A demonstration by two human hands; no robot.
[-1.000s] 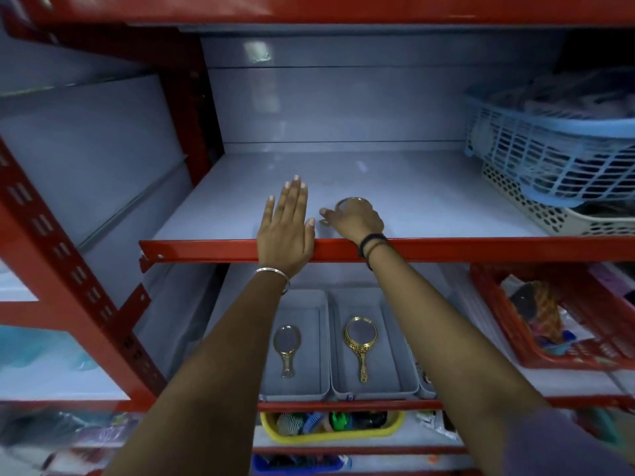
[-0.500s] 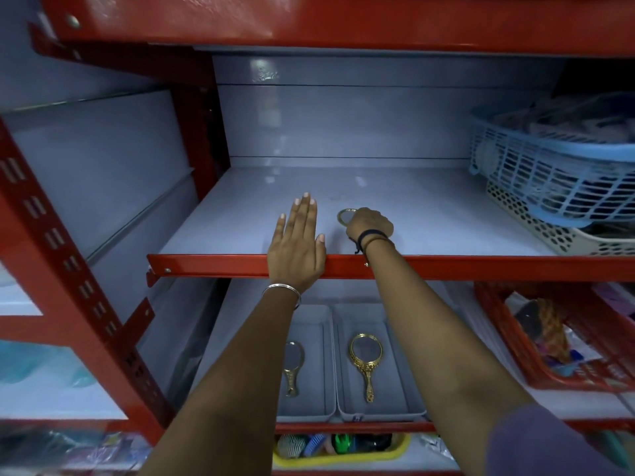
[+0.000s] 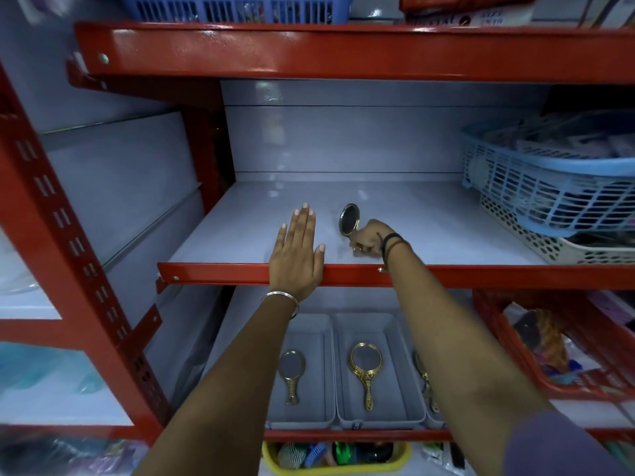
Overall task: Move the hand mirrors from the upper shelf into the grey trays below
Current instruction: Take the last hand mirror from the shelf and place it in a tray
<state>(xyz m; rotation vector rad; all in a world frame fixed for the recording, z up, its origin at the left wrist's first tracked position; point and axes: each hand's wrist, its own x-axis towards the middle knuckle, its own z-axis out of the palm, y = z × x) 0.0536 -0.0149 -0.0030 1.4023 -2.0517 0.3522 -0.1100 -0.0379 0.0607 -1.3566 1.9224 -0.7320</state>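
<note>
My right hand (image 3: 370, 238) grips the handle of a small gold hand mirror (image 3: 349, 219) and tilts its round glass up off the upper shelf (image 3: 429, 221). Flat on the same shelf's front edge lies my left hand (image 3: 298, 257), fingers together, holding nothing. On the shelf below stand grey trays: the left tray (image 3: 319, 324) holds a small gold mirror (image 3: 292, 372), the middle tray (image 3: 388, 324) a larger gold mirror (image 3: 366, 369). A third gold mirror (image 3: 423, 376) shows beside my right forearm, its tray mostly hidden.
A blue basket (image 3: 549, 187) sits on a cream basket (image 3: 536, 245) at the upper shelf's right. A red basket (image 3: 515, 345) stands right of the trays. Below is a yellow tub (image 3: 336, 465) of combs. Red posts (image 3: 62, 235) frame the left side.
My right hand has raised the mirror from lying flat under it to standing tilted on the shelf. The camera view has tipped upward. My left hand has stayed flat on the shelf edge.
</note>
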